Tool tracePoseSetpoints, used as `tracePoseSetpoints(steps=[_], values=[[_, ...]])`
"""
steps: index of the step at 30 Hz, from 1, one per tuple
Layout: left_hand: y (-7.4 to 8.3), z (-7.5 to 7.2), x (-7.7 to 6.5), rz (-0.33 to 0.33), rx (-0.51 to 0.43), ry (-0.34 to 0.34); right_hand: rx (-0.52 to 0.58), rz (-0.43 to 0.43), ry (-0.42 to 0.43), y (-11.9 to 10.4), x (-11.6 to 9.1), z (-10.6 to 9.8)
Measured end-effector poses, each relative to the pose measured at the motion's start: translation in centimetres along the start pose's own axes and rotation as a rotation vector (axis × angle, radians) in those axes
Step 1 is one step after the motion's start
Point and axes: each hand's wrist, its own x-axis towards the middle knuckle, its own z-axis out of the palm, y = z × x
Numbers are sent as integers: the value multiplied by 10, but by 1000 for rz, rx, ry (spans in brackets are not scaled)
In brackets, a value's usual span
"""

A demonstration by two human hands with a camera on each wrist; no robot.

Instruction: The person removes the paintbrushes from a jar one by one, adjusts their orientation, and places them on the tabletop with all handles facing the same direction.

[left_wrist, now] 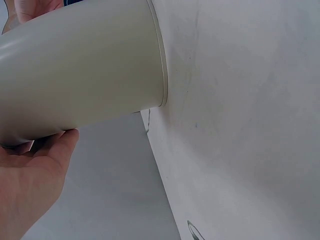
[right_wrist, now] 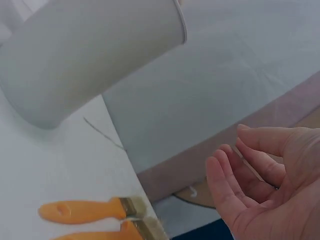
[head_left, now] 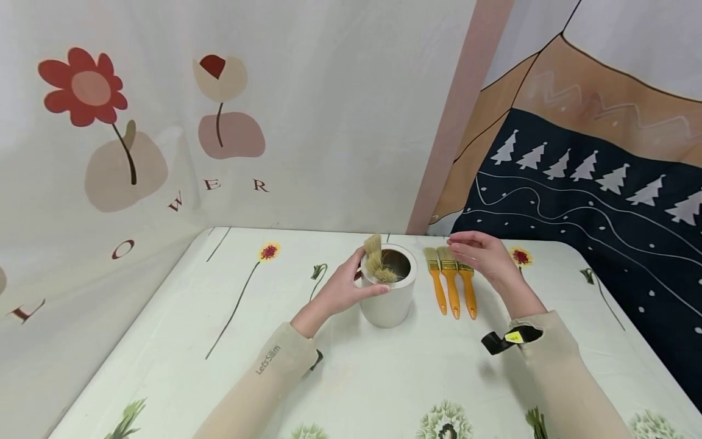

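My left hand [head_left: 347, 285] grips a white cylindrical canister [head_left: 387, 310] near its rim, thumb on the front and fingers round the far left side. Pale bristles of paintbrushes [head_left: 374, 249] stick up out of the canister at its left; their handles are hidden inside. To the right, three flat paintbrushes [head_left: 451, 286] with orange handles lie side by side, bristles pointing to the back. My right hand [head_left: 485, 256] is raised over the bristle end of the rightmost one, holding nothing; in the right wrist view its fingers [right_wrist: 222, 192] are loosely bent.
A white cloth with printed flowers covers the table [head_left: 351, 378]. Behind it hangs a pale curtain [head_left: 329, 110] with flower prints, and a dark cloth with tree shapes [head_left: 576, 201] hangs at the right. A black wrist strap [head_left: 504, 339] sits on the right sleeve.
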Motion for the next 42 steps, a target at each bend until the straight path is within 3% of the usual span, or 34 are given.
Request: tracePoseSetpoints(steps=[5, 12, 18, 29, 36, 42], values=[[0, 0, 0, 0, 1, 1, -85, -26, -10, -7, -5, 12], [2, 0, -1, 1, 9, 3, -28, -87, -68, -18, -11, 28], [3, 0, -1, 0, 2, 7, -78, -111, -107, -27, -17, 41], [1, 0, 1, 15, -20, 3, -99, -230, -266, -35, -27, 60], [2, 0, -1, 11, -27, -7, -202, -327, -429, -41, -30, 69], [0, 0, -1, 2, -19, -14, -390, -393, -441, -44, -32, 75]])
